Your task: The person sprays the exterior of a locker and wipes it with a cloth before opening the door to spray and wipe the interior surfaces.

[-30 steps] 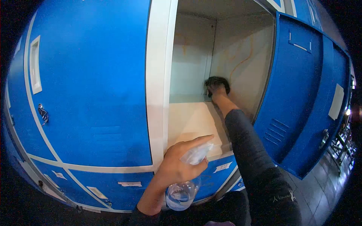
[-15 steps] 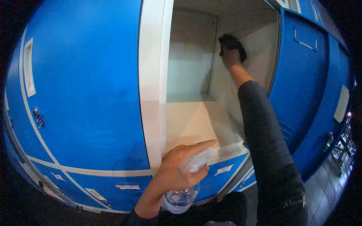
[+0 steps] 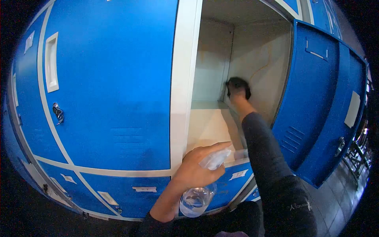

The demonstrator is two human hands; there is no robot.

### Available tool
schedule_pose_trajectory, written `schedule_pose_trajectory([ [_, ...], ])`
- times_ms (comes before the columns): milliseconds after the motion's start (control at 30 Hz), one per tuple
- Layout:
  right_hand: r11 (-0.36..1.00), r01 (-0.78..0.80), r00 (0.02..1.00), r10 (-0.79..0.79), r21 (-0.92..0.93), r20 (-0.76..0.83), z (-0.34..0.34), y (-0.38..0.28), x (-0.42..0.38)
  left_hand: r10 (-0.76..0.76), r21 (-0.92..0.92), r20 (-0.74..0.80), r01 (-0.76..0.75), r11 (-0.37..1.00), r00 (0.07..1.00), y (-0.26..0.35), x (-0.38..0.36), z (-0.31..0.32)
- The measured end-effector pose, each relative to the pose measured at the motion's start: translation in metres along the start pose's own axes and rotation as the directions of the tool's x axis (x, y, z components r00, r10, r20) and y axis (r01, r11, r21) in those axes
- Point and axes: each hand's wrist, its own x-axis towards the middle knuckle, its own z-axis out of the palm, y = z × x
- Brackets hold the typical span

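Observation:
In front of the open locker's lower edge, my left hand is wrapped round the neck of a clear spray bottle. Its white spray head shows between my thumb and forefinger, and the forefinger stretches out over it. Some clear liquid seems to be in the bottle. My right hand reaches deep into the locker compartment and presses a black cloth against the right inner wall, low near the back corner. The fingers of that hand are mostly hidden by the cloth and blurred.
The blue locker door stands swung open to the right. A closed blue door with a key in its lock is at the left. Yellowish streaks mark the inner right wall. Grey floor tiles lie at lower right.
My right hand has moved down the inner right wall with the black cloth. The view has shifted a little; my left hand still holds the spray bottle near the locker's lower edge.

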Motion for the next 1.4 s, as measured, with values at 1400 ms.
schedule_pose_trajectory([
  [1400, 0.907, -0.012, 0.952, 0.139, 0.421, -0.272, -0.153, 0.041, 0.057, 0.051, 0.09, -0.014, -0.049, 0.995, 0.999, -0.004, -0.003, 0.0],
])
